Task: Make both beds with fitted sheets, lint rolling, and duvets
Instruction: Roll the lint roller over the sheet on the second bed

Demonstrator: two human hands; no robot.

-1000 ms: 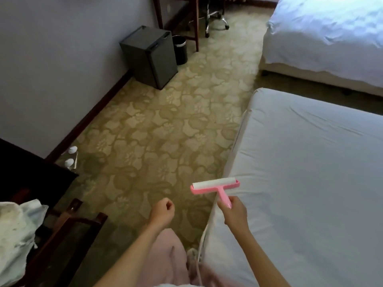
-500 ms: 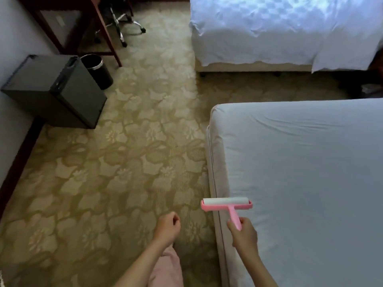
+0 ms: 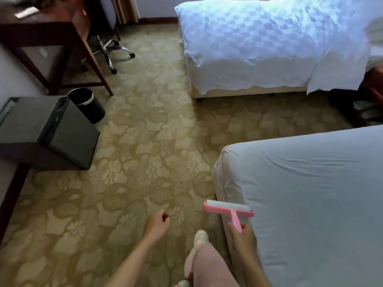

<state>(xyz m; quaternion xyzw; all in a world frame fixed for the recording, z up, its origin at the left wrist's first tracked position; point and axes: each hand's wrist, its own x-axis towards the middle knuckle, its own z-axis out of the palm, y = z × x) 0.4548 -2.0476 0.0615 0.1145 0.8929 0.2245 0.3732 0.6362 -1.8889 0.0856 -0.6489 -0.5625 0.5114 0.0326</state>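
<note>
Lint roller (image 3: 229,212), pink-framed with a white drum, looks light and rigid, best held by its stem so the drum turns freely. Over the carpet (image 3: 134,162), the left hand (image 3: 156,223) hangs loosely curled, holding nothing. The right hand (image 3: 243,238) is wrapped round the stem, drum at the edge of the near bed (image 3: 218,179); whether it touches the soft fitted sheet (image 3: 310,193) is unclear.

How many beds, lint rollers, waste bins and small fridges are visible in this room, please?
White-sheeted beds: 2 (near bed with fitted sheet, far bed with duvet)
Pink plastic lint roller: 1
Round black waste bin: 1
Black box-shaped small fridge: 1
Total: 5
</note>
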